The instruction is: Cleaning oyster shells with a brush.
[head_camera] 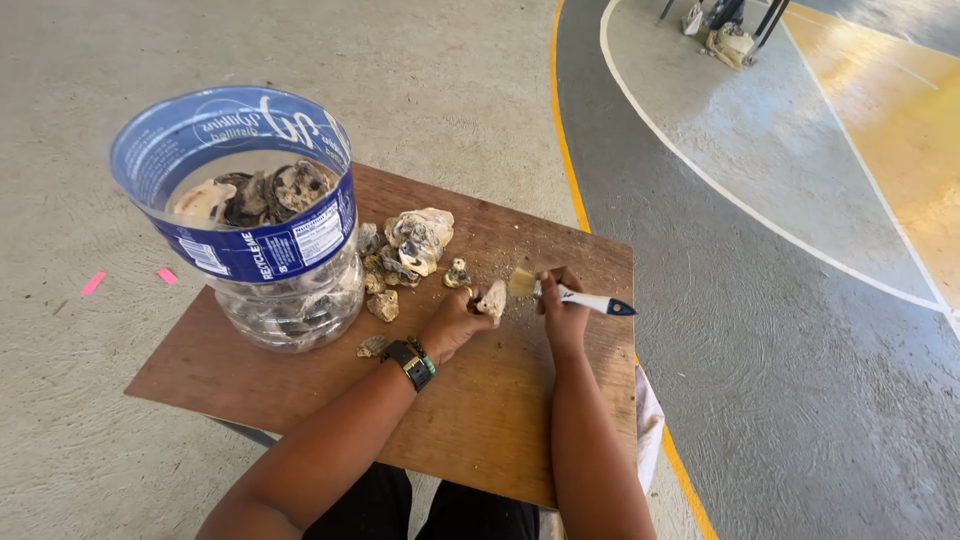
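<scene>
On the floor at the far left, two small pink strips (93, 284) are seen lying on the pale speckled concrete. On the left part of the brown wooden counter (480, 420) one large clear plastic jug (250, 215) with its top cut away is stood upright; a blue label band with white print is wrapped around its upper rim, and about four rough grey-and-cream shells (250, 195) can be counted inside near the top, with more dimly seen through the ribbed lower wall. Just right of the jug, a loose heap of oyster shells (405, 250) is laid on the counter, roughly six in number, knobbly, chalky and mud-stained; one small fragment (372, 346) is set apart nearer, by the wrist.

One black wristwatch (408, 362) is worn on the left arm. The left hand (455, 322) is closed around a single small pale shell (491, 299), which is held just above the counter's middle. The right hand (563, 310) is clamped on the handle of one small paintbrush (570, 295), white-handled with a dark blue tip, its tan bristles being pressed against that shell. Crumbs of grit are scattered on the wood around both hands.

To the right, the floor is painted grey, with one curved yellow line (572, 180) and one curved white line (720, 190) crossing it.
</scene>
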